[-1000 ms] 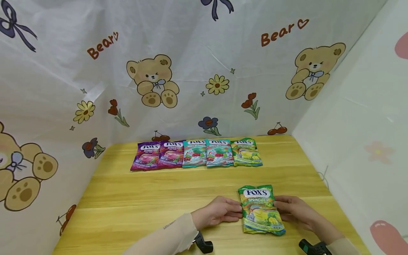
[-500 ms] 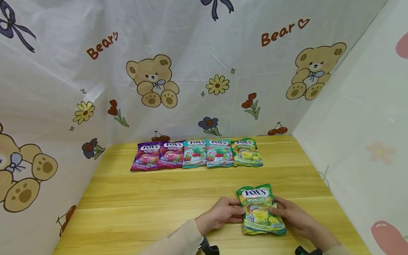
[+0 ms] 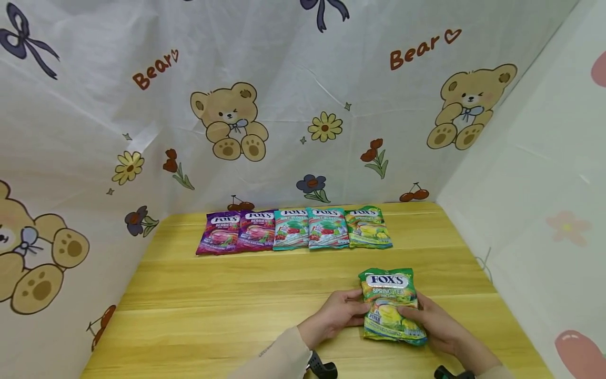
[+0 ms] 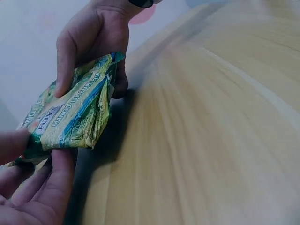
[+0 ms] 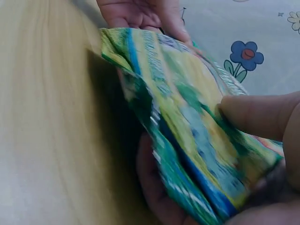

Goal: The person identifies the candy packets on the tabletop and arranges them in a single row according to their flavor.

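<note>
A green and yellow candy bag [image 3: 390, 305] labelled Fox's Spring Tea is held between both hands at the front right in the head view. My left hand [image 3: 338, 314] pinches its left edge, thumb on the face and fingers beneath. On the other side, my right hand [image 3: 435, 321] grips the right edge with the thumb laid over the front. In the left wrist view the bag [image 4: 75, 105] is raised off the table with a shadow beside it. Its lower seam faces the camera in the right wrist view, where the right thumb [image 5: 258, 115] presses on the printed face.
Along the back of the wooden table [image 3: 227, 300] lies a row of candy bags: two purple Berries bags [image 3: 220, 234], two teal Mint Blossom bags [image 3: 327, 229] and one Spring Tea bag [image 3: 368, 227] at the right end. Bear-printed sheeting [image 3: 279, 95] walls the table in.
The right thumb has come over the bag's front, and both hands now hold the bag. It has been lifted and shifted slightly right and away from the near edge. The back row stays put.
</note>
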Demonstrator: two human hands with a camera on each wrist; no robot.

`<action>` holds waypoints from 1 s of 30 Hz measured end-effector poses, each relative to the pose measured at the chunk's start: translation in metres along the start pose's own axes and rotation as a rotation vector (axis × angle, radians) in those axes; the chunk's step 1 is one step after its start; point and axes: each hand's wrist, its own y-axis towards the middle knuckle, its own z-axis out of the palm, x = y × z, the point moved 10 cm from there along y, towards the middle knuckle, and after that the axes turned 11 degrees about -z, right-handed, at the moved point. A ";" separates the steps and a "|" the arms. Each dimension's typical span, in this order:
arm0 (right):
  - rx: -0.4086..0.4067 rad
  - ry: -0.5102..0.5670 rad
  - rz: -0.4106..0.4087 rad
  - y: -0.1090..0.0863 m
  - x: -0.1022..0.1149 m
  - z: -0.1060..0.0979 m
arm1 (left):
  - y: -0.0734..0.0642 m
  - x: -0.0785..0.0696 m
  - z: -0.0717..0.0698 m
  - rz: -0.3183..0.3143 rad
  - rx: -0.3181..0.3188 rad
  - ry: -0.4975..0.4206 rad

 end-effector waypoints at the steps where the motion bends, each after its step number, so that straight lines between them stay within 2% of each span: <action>1: -0.006 -0.003 -0.002 0.001 0.001 -0.001 | 0.002 -0.001 0.001 -0.002 0.002 -0.006; 8: -0.001 0.018 -0.015 0.007 0.007 -0.015 | 0.019 -0.005 0.007 -0.036 0.005 0.012; 17: 0.070 0.044 -0.030 0.020 0.022 -0.033 | 0.043 -0.016 0.012 -0.051 0.011 -0.070; 25: 0.008 -0.036 -0.049 0.037 0.032 -0.061 | 0.062 -0.037 0.013 -0.039 -0.034 -0.129; 30: -0.045 -0.016 -0.062 0.044 0.037 -0.075 | 0.073 -0.052 0.013 -0.054 -0.073 -0.129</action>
